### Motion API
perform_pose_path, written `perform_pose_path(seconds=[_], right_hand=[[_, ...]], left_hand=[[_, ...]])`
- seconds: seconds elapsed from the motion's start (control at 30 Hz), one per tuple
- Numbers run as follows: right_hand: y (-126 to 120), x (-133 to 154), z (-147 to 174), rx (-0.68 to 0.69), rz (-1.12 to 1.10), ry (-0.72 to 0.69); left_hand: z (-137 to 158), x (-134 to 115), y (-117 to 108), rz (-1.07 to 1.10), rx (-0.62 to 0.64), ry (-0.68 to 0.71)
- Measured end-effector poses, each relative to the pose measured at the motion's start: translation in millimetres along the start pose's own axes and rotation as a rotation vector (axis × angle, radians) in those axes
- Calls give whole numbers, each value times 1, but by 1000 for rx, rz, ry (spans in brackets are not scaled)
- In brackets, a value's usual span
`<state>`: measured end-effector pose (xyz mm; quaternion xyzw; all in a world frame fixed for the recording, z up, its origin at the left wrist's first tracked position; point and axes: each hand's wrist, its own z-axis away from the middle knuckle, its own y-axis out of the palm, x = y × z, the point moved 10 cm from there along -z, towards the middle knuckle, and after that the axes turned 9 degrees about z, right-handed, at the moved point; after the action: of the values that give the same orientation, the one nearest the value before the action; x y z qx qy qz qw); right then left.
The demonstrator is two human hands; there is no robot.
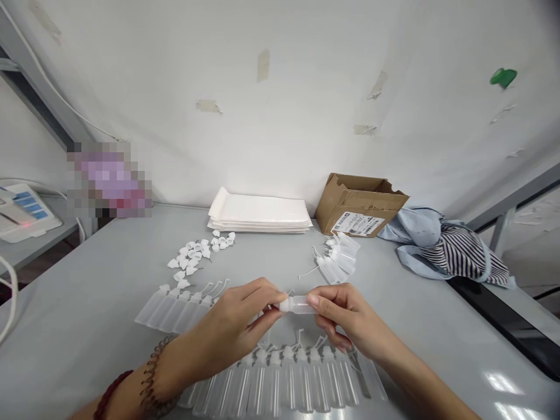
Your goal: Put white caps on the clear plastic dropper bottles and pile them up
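Between my two hands lies a small translucent squeeze bottle [301,304], held sideways above the table. My left hand [245,318] pinches its white cap [286,304] between thumb and fingers. The bottle's body is gripped near its base by my right hand [345,315]. Below my hands, a row of translucent bottles [301,382] with white caps and thin tips lies on the table. Another row of bottles [168,309] rests at the left, partly behind my left hand. Loose white caps [190,254] are scattered beyond that row.
A few more bottles [339,259] lie in front of an open cardboard box [361,204]. White padded envelopes [260,211] are stacked against the wall. Striped and light-blue cloth [459,251] sits at the right beside a long black object [507,326] on the grey table [87,303].
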<state>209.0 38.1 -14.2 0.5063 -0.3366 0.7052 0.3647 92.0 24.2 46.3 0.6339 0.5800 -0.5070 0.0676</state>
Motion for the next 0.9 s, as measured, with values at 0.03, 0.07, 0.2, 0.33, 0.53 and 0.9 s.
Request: perform_pose_path(seconds=[0.03, 0.07, 0.2, 0.33, 0.53, 0.9], right_hand=[[0, 0, 0, -1, 5, -7], [0, 0, 0, -3, 10, -13], [0, 0, 1, -19, 20, -21], [-3, 3, 3, -50, 16, -40], [-5, 8, 6, -96, 97, -81], [2, 9, 3, -47, 175, -57]], left_hand=[[-1, 2, 0, 47, -5, -26], [-2, 4, -1, 100, -10, -57], [-5, 14, -1, 310, -24, -236], [2, 33, 7, 500, -18, -547], [12, 48, 20, 746, -23, -771], [-3, 20, -6, 405, -160, -311]])
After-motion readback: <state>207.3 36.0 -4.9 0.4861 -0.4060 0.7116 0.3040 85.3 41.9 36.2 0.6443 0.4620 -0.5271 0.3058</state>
